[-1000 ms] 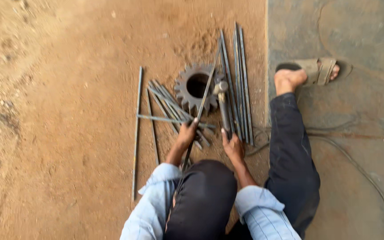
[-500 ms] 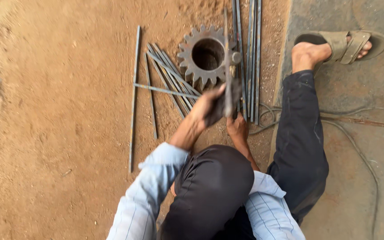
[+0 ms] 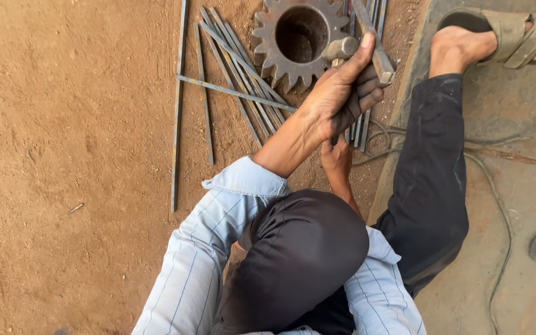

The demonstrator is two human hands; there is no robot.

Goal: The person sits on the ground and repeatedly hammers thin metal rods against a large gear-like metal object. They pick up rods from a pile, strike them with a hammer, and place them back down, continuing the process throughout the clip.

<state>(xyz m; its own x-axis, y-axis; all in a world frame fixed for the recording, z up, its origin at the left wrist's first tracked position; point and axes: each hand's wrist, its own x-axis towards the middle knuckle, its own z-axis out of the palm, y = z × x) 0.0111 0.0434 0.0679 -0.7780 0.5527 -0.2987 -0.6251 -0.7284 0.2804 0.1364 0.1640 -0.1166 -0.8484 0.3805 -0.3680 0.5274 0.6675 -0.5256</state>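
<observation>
The left hand point(image 3: 342, 93) clenches a hammer point(image 3: 367, 43) just right of the gear point(image 3: 299, 37); the right hand point(image 3: 336, 158) (grip hidden) sits beneath, so a glancing blow could strike it.

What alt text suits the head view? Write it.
A squatting person's left hand grips a metal hammer above a rusty toothed gear and thin steel rods lying on red dirt. The right hand sits lower, by the rods.
</observation>
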